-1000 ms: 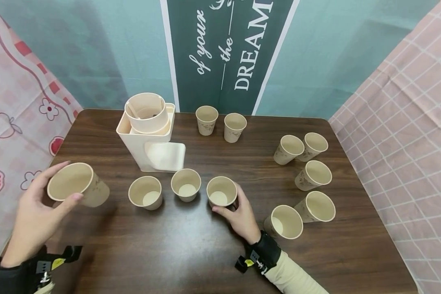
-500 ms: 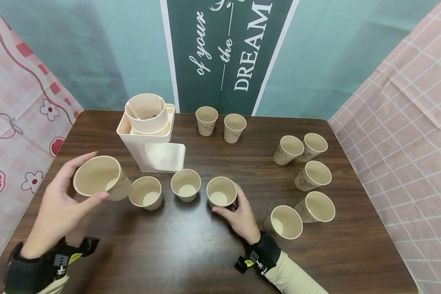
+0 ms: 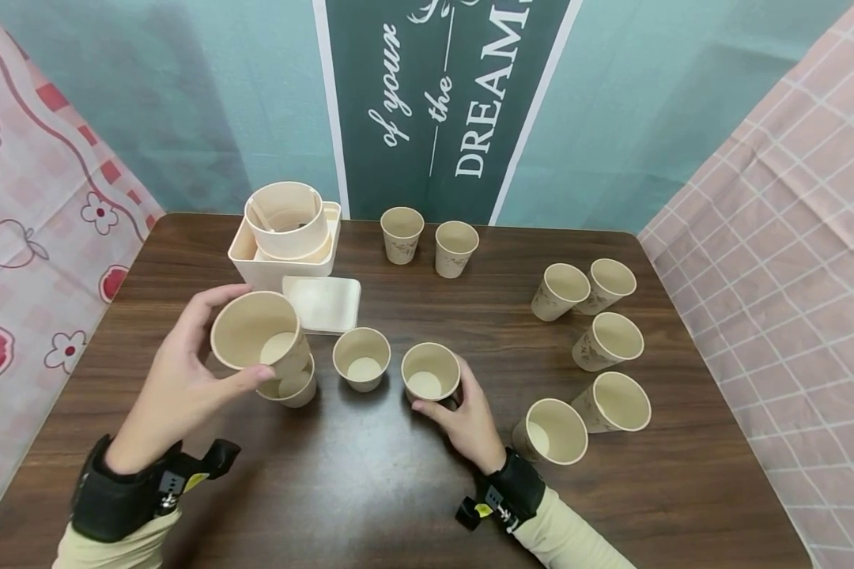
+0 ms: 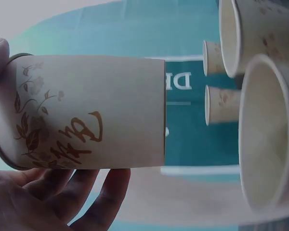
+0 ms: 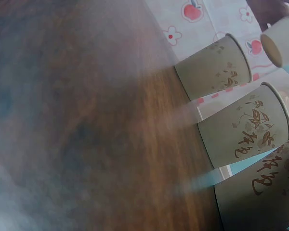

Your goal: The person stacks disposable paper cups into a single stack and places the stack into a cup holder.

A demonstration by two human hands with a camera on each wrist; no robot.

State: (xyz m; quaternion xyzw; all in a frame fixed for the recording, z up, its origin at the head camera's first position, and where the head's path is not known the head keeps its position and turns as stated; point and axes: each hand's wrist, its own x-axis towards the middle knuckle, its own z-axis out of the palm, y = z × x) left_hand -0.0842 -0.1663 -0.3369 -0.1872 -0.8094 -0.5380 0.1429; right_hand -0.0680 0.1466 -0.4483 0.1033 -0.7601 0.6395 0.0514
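Clamped — left hand (image 3: 185,375) round raised cup (image 3: 256,332), near rim | right hand (image 3: 466,415) round standing cup (image 3: 429,371) | tabletop (image 3: 356,474) spreads between hands

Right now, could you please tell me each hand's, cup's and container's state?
Left hand: gripping the raised paper cup
Raised paper cup: aloft, empty
Right hand: gripping the standing held paper cup
Standing held paper cup: upright, empty
Central paper cup: upright, empty
Leftmost standing paper cup: upright, partly hidden
Two back paper cups: upright
Five right-side paper cups: upright
Beige bin: open-topped
Round container: inside beige bin, open-topped
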